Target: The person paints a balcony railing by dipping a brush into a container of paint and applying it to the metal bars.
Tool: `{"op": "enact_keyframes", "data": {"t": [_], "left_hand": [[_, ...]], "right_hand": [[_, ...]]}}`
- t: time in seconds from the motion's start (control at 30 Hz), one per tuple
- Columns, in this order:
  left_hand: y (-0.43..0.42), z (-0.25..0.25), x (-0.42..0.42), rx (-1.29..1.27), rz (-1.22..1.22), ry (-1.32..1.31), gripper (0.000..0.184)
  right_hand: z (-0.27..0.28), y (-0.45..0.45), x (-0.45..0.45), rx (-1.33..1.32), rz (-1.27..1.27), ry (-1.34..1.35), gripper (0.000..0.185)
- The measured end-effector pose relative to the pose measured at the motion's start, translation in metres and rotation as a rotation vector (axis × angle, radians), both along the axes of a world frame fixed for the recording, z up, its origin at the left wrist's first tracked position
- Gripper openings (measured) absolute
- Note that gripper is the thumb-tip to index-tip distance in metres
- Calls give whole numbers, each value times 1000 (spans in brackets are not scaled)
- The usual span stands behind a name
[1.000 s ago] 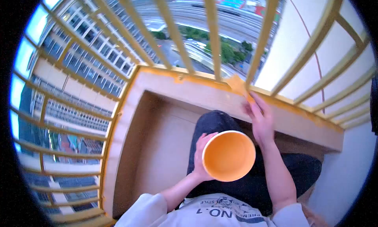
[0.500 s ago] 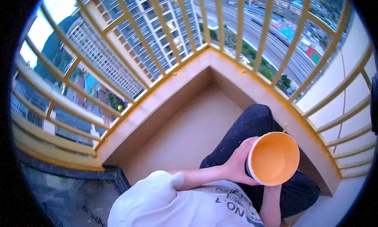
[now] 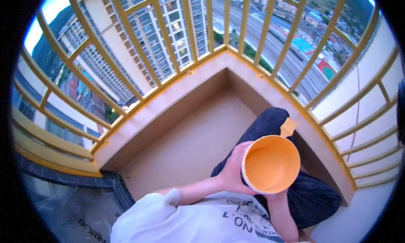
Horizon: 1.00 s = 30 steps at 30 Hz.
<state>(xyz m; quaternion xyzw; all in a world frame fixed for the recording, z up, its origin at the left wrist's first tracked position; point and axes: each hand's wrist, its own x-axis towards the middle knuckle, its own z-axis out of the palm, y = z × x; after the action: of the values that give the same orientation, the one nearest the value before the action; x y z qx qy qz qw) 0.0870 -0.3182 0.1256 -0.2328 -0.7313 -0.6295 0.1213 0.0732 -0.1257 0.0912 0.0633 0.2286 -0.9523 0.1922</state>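
A round paint bucket (image 3: 272,165), pale outside and orange-yellow inside, tilts its opening toward me above my crossed legs (image 3: 270,125). My left hand (image 3: 237,169) is wrapped round the bucket's left side. From below, my right forearm (image 3: 283,211) reaches up behind the bucket, which hides the fingers of my right hand (image 3: 276,196). Just past the far rim sticks up a flat yellow-orange brush head (image 3: 288,127); the bucket covers its handle, so what holds it does not show.
A yellow metal railing (image 3: 185,70) on a low pale ledge (image 3: 168,93) meets in a corner ahead. Beige floor (image 3: 190,135) lies inside it. A dark panel with lettering (image 3: 80,213) is at lower left. Tall buildings and a road are far below.
The bucket and my left hand have shifted left and slightly up in view. More of the brush head now shows above the rim. My view has also shifted a little.
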Motion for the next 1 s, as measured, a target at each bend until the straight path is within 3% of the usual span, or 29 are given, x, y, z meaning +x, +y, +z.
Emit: {"op": "enact_keyframes", "data": {"t": [0.13,0.23,0.27,0.33,0.37,0.47,0.67,0.87,1.0], "left_hand": [[-6,12,-8,-23,6,129,119],[-31,20,-12,-25,65,111,109],[-52,2,-14,-119,128,154,100],[-113,-88,-17,-283,332,30,84],[-152,-129,-11,-613,449,-115,77],[-274,-264,43,-979,526,-380,78],[-288,-218,56,-1203,519,-607,81],[-301,-228,49,-1181,437,-663,81],[-290,-217,41,-1193,386,-726,82]], "right_hand": [[2,-19,-1,-55,52,4,56],[8,-28,-6,-106,69,22,57],[13,-31,-10,-121,71,35,58],[23,-41,-22,-162,83,63,59],[29,-44,-31,-190,91,85,59],[50,-59,-62,-277,142,168,61],[78,-140,-150,-490,366,274,63],[106,-222,-237,-652,526,339,66],[131,-235,-260,-649,485,36,65]]}}
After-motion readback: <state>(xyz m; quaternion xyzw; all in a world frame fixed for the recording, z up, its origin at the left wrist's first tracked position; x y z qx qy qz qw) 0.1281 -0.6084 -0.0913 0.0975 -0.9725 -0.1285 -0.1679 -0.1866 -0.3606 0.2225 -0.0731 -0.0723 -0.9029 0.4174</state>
